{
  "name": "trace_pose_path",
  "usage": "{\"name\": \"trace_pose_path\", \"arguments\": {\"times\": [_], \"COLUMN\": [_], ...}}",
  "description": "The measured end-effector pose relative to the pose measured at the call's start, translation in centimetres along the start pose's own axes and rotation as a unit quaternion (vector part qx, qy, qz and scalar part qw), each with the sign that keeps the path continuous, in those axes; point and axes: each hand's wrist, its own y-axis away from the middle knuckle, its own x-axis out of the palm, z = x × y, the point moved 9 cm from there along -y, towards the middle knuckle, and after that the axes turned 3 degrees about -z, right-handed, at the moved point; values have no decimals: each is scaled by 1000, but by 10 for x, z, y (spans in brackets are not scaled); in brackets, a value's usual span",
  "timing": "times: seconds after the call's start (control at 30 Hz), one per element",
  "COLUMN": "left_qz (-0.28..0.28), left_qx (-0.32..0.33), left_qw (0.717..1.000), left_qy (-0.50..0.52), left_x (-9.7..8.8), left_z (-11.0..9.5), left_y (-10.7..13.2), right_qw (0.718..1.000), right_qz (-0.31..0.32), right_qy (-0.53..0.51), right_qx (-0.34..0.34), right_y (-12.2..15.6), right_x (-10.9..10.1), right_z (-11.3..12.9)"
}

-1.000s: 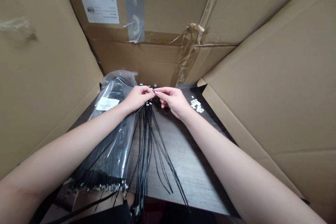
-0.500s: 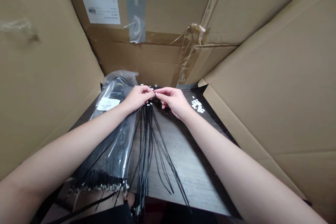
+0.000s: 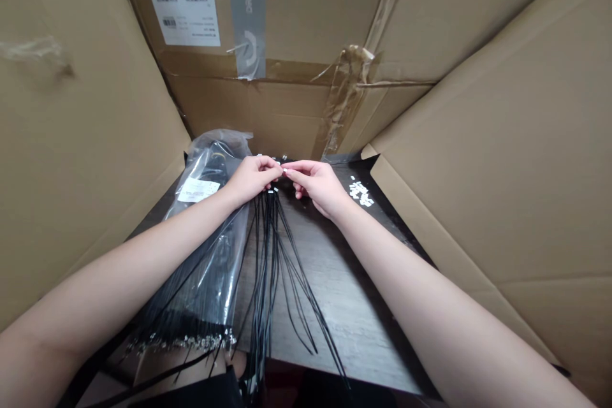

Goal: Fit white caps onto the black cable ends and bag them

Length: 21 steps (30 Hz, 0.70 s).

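My two hands meet over the far part of the dark table. Between the fingertips of my right hand [image 3: 318, 186] a small white connector [image 3: 285, 171] is pinched. My left hand [image 3: 255, 177] is closed in a pinch right beside it; a black cable end seems to be in its fingers, mostly hidden. Below my hands, several black cables [image 3: 270, 248] with white connectors at their far ends lie fanned toward the front edge. Left of them lies a clear plastic bag [image 3: 224, 229] full of black cables, partly under my left forearm. A pile of small white connectors [image 3: 359, 192] sits right of my right hand.
Cardboard walls enclose the table [image 3: 335, 306]: a left panel [image 3: 71, 140], a right panel [image 3: 502, 140] and a taped box [image 3: 296, 25] at the back. Metal-tipped cable ends [image 3: 191, 339] stick out of the bag over the front edge.
Both hands stay almost in place, fingertips still together at the small white connector. The view has shifted very slightly; the cables, bag and pile look unchanged.
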Motion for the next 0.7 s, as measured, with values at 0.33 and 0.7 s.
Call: {"name": "trace_pose_path", "arguments": {"times": [0.33,0.7], "left_qz": [-1,3], "left_qx": [-17,17], "left_qw": [1000,1000], "left_qy": [4,6], "left_x": [1,0], "left_z": [-1,-1], "left_y": [0,-1], "right_qw": [1000,999], "right_qz": [-4,-16], "right_qy": [-3,9], "right_qx": [7,37], "right_y": [1,2], "right_x": [-1,1], "right_z": [0,-1]}}
